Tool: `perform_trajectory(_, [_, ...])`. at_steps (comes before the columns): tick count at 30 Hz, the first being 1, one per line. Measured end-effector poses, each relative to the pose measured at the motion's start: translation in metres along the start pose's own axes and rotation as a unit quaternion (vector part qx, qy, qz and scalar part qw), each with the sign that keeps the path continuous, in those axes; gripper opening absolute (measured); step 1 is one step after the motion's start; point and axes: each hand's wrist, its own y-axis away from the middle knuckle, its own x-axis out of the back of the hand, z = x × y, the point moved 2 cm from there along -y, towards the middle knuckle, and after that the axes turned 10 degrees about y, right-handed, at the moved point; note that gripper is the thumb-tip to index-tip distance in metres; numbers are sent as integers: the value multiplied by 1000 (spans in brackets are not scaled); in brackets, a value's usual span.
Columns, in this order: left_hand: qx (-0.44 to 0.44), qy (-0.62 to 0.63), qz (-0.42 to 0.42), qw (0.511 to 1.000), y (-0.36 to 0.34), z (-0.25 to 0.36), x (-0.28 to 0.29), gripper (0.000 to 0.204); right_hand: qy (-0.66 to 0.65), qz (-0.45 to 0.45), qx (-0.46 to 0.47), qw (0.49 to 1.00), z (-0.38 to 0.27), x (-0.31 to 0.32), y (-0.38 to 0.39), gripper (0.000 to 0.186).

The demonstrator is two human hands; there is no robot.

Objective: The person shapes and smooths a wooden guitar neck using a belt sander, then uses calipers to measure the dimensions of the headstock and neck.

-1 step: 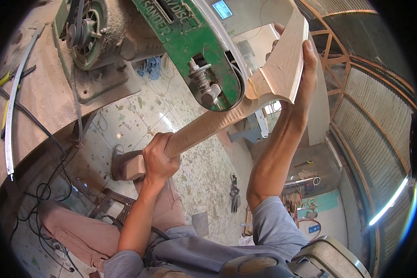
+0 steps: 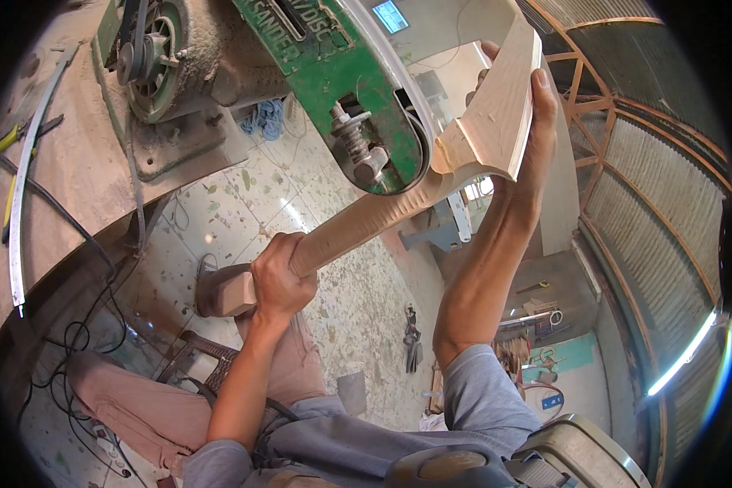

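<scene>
A long pale wooden piece [image 2: 374, 228], shaped like an instrument neck with a wide curved upper end [image 2: 500, 98], runs diagonally just under the rounded end of a green belt sander [image 2: 313, 89]. It appears to meet the belt there, though the contact is partly hidden. My left hand [image 2: 283, 275] is closed round the shaft near its lower left end, with a squared block end [image 2: 236, 294] showing past the fingers. My right hand [image 2: 537, 130] grips the wide upper end from the right, thumb along its edge, other fingertips partly showing behind it.
On the left, a dusty motor with a pulley [image 2: 159, 69] sits beside a bench [image 2: 81, 187] holding pliers [image 2: 10, 142], a metal strip [image 2: 32, 154] and a cable. Cords [image 2: 77, 342] lie below. A blue cloth [image 2: 264, 118] and a dark tool [image 2: 411, 342] lie further down.
</scene>
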Motion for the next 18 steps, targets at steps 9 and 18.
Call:
perform_trajectory(9, [42,88,-106,989,-10,-11,0,41,-37,59,-44,997,-2,1,-3,65])
perform_trajectory(18, [104,133,-164,972,-16,-31,-14,44,-50,89,-10,995,0,1,-9,59])
